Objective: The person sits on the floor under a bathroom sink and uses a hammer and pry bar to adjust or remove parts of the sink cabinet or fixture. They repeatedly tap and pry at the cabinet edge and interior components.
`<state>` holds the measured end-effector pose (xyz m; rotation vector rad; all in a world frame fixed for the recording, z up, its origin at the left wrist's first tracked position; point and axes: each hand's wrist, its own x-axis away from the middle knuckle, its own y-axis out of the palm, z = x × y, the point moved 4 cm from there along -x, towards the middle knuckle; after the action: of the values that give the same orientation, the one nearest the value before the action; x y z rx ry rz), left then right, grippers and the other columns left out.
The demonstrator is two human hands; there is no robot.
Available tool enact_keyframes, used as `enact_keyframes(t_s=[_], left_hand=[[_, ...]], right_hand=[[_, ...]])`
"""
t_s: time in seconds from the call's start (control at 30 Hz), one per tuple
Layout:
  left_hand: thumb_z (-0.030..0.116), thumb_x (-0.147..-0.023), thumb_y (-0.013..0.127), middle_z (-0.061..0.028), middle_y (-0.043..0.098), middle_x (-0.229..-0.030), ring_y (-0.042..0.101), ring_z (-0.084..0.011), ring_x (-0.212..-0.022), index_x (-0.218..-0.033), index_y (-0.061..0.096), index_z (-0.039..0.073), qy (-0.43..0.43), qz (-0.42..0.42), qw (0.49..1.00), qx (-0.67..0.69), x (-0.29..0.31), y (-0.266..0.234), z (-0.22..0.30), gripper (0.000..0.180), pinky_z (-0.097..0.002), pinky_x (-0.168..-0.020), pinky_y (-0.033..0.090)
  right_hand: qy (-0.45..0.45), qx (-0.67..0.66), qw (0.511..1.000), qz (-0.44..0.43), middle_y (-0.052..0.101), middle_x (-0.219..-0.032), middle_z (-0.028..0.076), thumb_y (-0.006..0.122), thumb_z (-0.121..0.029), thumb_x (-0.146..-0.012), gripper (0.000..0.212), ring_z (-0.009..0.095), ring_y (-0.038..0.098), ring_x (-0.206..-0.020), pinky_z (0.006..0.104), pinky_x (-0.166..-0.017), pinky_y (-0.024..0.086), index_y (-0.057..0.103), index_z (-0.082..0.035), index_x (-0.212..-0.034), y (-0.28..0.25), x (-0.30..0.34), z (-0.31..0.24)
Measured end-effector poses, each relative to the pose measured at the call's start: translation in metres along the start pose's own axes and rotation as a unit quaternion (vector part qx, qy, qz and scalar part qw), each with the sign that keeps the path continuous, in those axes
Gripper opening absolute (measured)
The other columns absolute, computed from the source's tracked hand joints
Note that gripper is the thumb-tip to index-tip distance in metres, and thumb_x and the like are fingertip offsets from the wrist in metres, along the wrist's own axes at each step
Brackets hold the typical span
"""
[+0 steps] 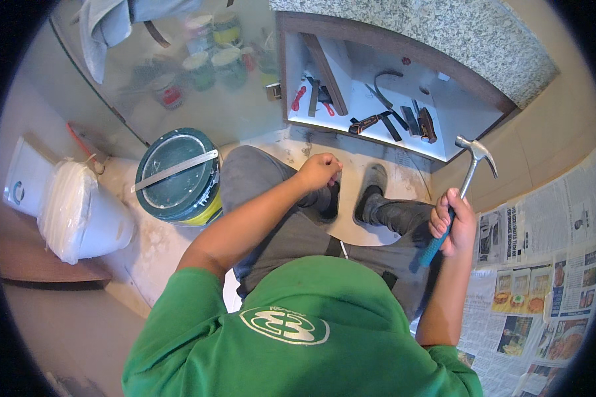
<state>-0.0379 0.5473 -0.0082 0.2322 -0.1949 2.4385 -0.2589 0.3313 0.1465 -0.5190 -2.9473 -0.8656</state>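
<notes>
My right hand (452,221) is wrapped round the teal grip of a claw hammer (470,177). The hammer stands tilted up, its steel head above my fist and the grip's end below, over my right thigh. Between my knees, my left hand (320,172) is closed with thumb and fingertips together; whatever it may pinch is too small or hidden to make out. Beyond both hands, an open cabinet (351,63) holds loose tools: a utility knife (369,122), a small hand plane (428,124), red-handled tools (298,98) and dark strips.
At left stand a dark-lidded bucket (172,192) with a metal ruler (175,171) across it and a plastic-wrapped white bucket (89,212). Newspaper (536,264) covers the surface at right. A granite top (437,40) overhangs the cabinet. Paint tubs (212,63) show behind glass.
</notes>
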Motion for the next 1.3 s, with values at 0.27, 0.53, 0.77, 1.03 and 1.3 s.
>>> enact_keyframes(t_s=[0.27,0.53,0.77,1.03,1.3], left_hand=[[0.015,-0.093,0.056,-0.0024,0.063,-0.083,0.062,-0.013,-0.07,-0.099,0.059,0.007,-0.058,0.028,0.995,0.072,-0.05,-0.008,-0.039,0.011,-0.0281,-0.062,0.049],[0.016,-0.093,0.057,-0.0041,0.064,-0.084,0.061,-0.0133,-0.068,-0.098,0.059,0.008,-0.074,0.253,0.933,0.247,-0.129,-0.084,-0.081,0.009,-0.0281,-0.058,0.05],[0.019,-0.095,0.056,-0.0043,0.063,-0.087,0.062,-0.015,-0.072,-0.102,0.056,0.009,-0.138,0.393,0.836,0.359,-0.194,-0.146,-0.166,0.012,-0.0283,-0.056,0.05],[0.019,-0.097,0.055,-0.0054,0.063,-0.101,0.064,-0.0204,-0.082,-0.116,0.054,0.011,-0.128,0.415,0.777,0.456,-0.244,-0.187,-0.219,0.022,-0.0337,-0.063,0.052],[0.027,-0.098,0.054,-0.0027,0.061,-0.108,0.061,-0.021,-0.095,-0.115,0.056,0.015,-0.122,0.354,0.774,0.511,-0.257,-0.189,-0.231,0.021,-0.0379,-0.077,0.048]], right_hand=[[0.043,-0.029,0.998,0.019,0.047,-0.058,0.004,0.054,-0.018,-0.095,0.016,0.016,0.049,-0.047,0.0305,-0.043,0.043,0.056,-0.003,-0.091,-0.047,-0.045,0.008],[-0.046,0.275,0.929,0.242,0.06,-0.07,0.013,0.054,-0.017,-0.091,0.019,0.02,0.06,-0.067,0.033,-0.078,0.049,0.057,0.001,-0.087,-0.134,-0.119,0.011],[-0.054,0.276,0.922,0.267,0.056,-0.069,0.013,0.048,-0.013,-0.09,0.016,0.026,0.063,-0.078,0.0441,-0.106,0.038,0.053,-0.002,-0.08,-0.187,-0.12,0.001],[-0.038,0.227,0.939,0.255,0.051,-0.065,0.01,0.046,-0.018,-0.089,0.017,0.03,0.061,-0.089,0.0495,-0.11,0.034,0.051,-0.007,-0.077,-0.227,-0.109,0.01],[-0.043,0.282,0.922,0.261,0.051,-0.06,0.01,0.043,-0.019,-0.091,0.019,0.033,0.061,-0.09,0.0505,-0.108,0.036,0.052,-0.008,-0.078,-0.216,-0.117,0.015]])
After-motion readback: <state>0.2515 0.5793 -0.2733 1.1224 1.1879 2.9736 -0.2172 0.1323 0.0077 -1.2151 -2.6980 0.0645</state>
